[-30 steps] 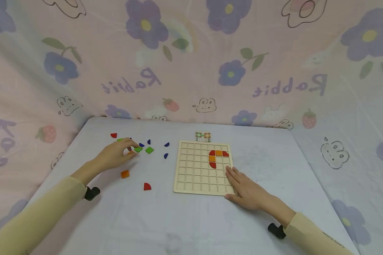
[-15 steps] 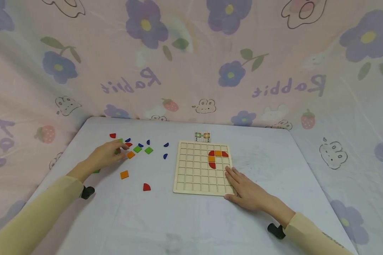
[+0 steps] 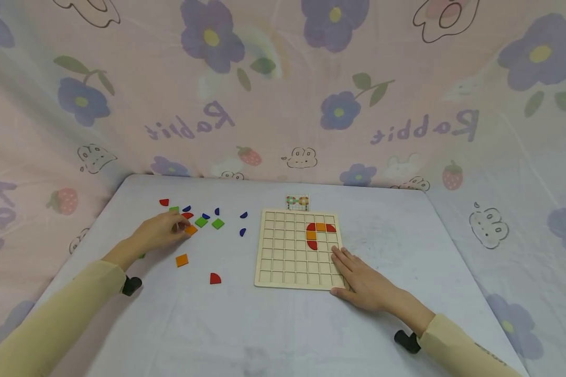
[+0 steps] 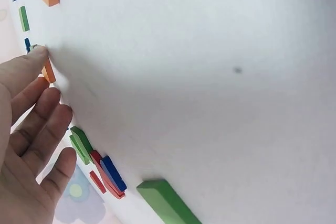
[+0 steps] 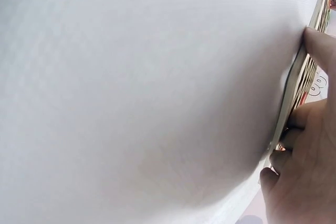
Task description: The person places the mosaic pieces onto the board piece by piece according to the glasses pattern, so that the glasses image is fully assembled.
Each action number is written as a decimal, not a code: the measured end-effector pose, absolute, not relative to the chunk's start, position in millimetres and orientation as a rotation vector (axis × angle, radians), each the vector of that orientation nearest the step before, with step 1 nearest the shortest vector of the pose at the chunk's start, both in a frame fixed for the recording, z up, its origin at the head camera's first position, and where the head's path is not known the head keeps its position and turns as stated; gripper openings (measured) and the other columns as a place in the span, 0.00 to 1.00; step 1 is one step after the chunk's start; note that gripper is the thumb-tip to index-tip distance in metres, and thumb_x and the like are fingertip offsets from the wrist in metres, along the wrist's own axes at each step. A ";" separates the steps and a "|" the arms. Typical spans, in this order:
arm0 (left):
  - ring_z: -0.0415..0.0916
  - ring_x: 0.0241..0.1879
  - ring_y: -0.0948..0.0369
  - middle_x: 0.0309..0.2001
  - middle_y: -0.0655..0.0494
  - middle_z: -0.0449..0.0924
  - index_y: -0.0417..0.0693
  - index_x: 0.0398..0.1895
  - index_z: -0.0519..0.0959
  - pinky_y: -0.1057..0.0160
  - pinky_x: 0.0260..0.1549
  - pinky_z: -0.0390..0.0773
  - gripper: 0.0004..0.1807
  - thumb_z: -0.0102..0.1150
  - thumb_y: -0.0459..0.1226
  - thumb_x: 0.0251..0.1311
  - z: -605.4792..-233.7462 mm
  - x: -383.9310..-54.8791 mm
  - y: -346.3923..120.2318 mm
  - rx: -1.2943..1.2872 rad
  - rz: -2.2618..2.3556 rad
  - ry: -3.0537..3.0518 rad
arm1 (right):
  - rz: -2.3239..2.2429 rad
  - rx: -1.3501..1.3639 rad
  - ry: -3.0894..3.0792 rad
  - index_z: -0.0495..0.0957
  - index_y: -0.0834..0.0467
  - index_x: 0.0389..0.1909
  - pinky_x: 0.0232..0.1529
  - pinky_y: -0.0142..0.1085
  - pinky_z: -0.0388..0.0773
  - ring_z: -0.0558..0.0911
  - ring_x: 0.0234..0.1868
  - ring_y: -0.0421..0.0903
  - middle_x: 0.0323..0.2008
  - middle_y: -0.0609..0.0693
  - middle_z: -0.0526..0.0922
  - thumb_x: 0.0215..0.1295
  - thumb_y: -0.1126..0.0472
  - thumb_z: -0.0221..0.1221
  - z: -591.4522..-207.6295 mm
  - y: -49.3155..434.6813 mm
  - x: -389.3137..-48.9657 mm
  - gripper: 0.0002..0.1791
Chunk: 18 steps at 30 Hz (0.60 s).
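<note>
My left hand (image 3: 158,232) is among the loose tiles at the table's left. Its thumb and forefinger pinch an orange square tile (image 3: 191,230), partly hidden by the fingertips; in the left wrist view that orange tile (image 4: 49,71) shows between thumb and forefinger. Just beyond lie a red quarter-round tile (image 3: 187,215) and a green square tile (image 3: 201,222). My right hand (image 3: 365,280) lies flat with straight fingers over the near right corner of the wooden grid board (image 3: 283,264). Red and orange tiles (image 3: 312,235) form a bent row in the board's upper right cells.
A small pattern card (image 3: 297,202) lies behind the board. Between board and left hand are blue half-round tiles (image 3: 242,232) and another green tile (image 3: 218,223). Nearer the front are an orange tile (image 3: 182,260) and a red tile (image 3: 215,278). Printed cloth (image 3: 283,104) hangs around the table.
My left hand first drew back left from the green and orange tiles, then came slightly right and took hold of the orange tile. The right hand stays on the board.
</note>
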State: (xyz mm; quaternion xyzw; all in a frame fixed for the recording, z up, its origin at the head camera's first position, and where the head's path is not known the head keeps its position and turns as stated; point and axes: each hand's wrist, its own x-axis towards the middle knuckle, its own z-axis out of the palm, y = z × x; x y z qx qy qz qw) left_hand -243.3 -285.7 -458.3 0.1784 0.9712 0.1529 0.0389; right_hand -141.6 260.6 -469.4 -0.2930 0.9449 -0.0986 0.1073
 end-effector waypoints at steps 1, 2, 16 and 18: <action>0.76 0.38 0.56 0.38 0.54 0.79 0.41 0.50 0.86 0.52 0.41 0.82 0.15 0.73 0.37 0.62 -458.2 -242.6 -285.1 0.549 0.471 2.977 | -0.291 -0.862 2.781 0.53 0.66 0.81 0.77 0.57 0.55 0.49 0.82 0.60 0.83 0.59 0.47 0.76 0.37 0.55 -469.4 260.5 -141.5 0.48; 0.76 0.38 0.56 0.39 0.54 0.79 0.41 0.50 0.86 0.52 0.41 0.82 0.15 0.72 0.36 0.62 -458.1 -242.1 -284.5 0.547 0.469 2.978 | -0.292 -0.862 2.782 0.52 0.66 0.81 0.77 0.57 0.55 0.49 0.82 0.60 0.83 0.59 0.47 0.76 0.37 0.54 -469.4 260.6 -141.4 0.48; 0.76 0.39 0.55 0.40 0.52 0.78 0.41 0.51 0.85 0.51 0.42 0.83 0.14 0.68 0.34 0.62 -453.5 -239.4 -276.9 0.518 0.466 2.955 | -0.297 -0.864 2.789 0.52 0.66 0.81 0.77 0.58 0.55 0.49 0.82 0.60 0.83 0.59 0.47 0.77 0.36 0.54 -470.2 260.9 -140.6 0.48; 0.76 0.39 0.55 0.40 0.52 0.78 0.41 0.51 0.85 0.50 0.43 0.83 0.14 0.68 0.34 0.62 -453.6 -239.6 -276.3 0.514 0.471 2.959 | -0.297 -0.867 2.791 0.52 0.66 0.81 0.77 0.57 0.55 0.49 0.82 0.61 0.83 0.59 0.47 0.77 0.37 0.54 -470.4 260.9 -141.3 0.48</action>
